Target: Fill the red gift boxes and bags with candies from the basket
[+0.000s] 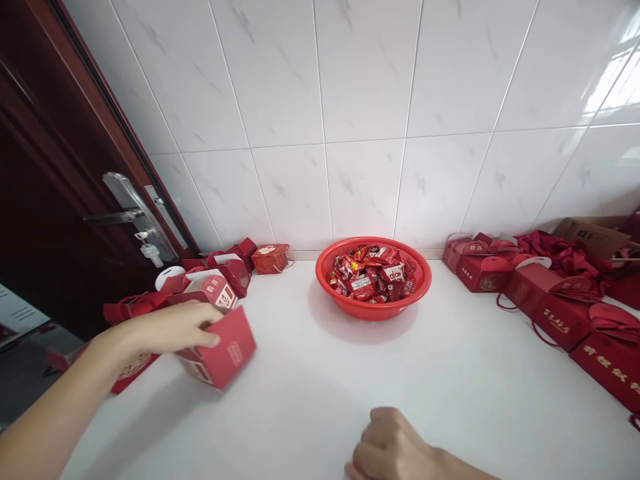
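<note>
My left hand (pixel 187 327) grips a red cardboard box (pixel 227 350), fingers and thumb at its upper edge, and the box is tilted over the left side of the white table. Near the table's front, right of centre, my right hand (pixel 387 447) is curled with its knuckles up; whatever its fingers may hold is hidden. A round red plastic basket (pixel 373 311) full of red-wrapped candies (pixel 373 273) stands by the wall, beyond both hands.
Several red gift boxes (pixel 235 270) crowd the left side, with a small patterned box (pixel 270 259) by the wall. More red boxes (pixel 560 320) line the right side, near a brown carton (pixel 590 237). A dark door (pixel 60 167) stands at the left.
</note>
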`<state>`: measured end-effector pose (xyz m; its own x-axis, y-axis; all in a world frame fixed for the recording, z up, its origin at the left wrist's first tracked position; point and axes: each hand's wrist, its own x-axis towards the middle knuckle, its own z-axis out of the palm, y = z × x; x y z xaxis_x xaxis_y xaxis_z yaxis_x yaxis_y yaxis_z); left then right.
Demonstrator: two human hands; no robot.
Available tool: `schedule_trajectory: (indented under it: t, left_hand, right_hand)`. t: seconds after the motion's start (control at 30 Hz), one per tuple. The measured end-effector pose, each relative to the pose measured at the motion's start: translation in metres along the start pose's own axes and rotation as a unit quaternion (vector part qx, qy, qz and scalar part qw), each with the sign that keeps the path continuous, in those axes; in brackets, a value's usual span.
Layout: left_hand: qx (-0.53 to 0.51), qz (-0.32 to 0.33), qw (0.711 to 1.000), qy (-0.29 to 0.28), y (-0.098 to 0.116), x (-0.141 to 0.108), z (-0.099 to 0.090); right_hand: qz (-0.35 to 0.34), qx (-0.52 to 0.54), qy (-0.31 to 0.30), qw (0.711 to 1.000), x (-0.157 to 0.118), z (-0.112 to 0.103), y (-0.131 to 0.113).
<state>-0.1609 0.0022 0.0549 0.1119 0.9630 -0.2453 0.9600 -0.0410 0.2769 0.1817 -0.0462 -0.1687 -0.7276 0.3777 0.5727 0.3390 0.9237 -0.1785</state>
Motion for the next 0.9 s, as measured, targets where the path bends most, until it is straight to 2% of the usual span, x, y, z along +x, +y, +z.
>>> schedule_trajectory:
  t: [0.03, 0.07, 0.13, 0.23, 0.3, 0.37, 0.43, 0.53, 0.67, 0.73, 0.8, 0.9]
  left_hand:
    - [0.012, 0.029, 0.997, -0.073, 0.017, 0.002, 0.001]
    - [0.038, 0.068, 0.991, -0.113, 0.036, 0.002, 0.005]
    - [0.094, 0.174, 0.976, -0.092, 0.079, -0.001, 0.018]
    - [0.203, 0.301, 0.931, -0.024, 0.135, -0.003, 0.054]
    - [0.268, 0.353, 0.896, 0.01, 0.16, 0.002, 0.081]
    - [0.288, 0.373, 0.881, 0.023, 0.176, 0.011, 0.103]
    - [0.295, 0.369, 0.881, 0.027, 0.186, 0.019, 0.117]
    - [0.276, 0.354, 0.893, 0.016, 0.191, 0.024, 0.121]
    - [0.174, 0.348, 0.921, 0.02, 0.185, 0.02, 0.11]
    - [0.117, 0.34, 0.933, 0.006, 0.179, 0.019, 0.103]
    - [0.069, 0.32, 0.945, -0.012, 0.172, 0.019, 0.097]
    - [0.014, 0.274, 0.962, -0.005, 0.159, 0.026, 0.092]
  right_hand:
    - [0.014, 0.016, 0.026, 0.999, 0.007, -0.013, 0.004]
    - [0.032, 0.029, 0.056, 0.997, 0.013, -0.027, 0.01]
    - [0.065, 0.038, 0.116, 0.99, 0.024, -0.052, 0.022]
    - [0.159, 0.08, 0.178, 0.968, 0.033, -0.081, 0.039]
    - [0.206, 0.108, 0.2, 0.952, 0.034, -0.092, 0.047]
    - [0.23, 0.129, 0.197, 0.944, 0.033, -0.098, 0.051]
    - [0.231, 0.148, 0.171, 0.946, 0.031, -0.101, 0.054]
    - [0.214, 0.147, 0.138, 0.956, 0.027, -0.104, 0.056]
    - [0.151, 0.093, 0.135, 0.975, 0.023, -0.107, 0.058]
    - [0.122, 0.079, 0.1, 0.984, 0.023, -0.108, 0.058]
    - [0.129, 0.073, 0.058, 0.987, 0.022, -0.107, 0.057]
    - [0.178, 0.074, 0.02, 0.981, 0.02, -0.104, 0.057]
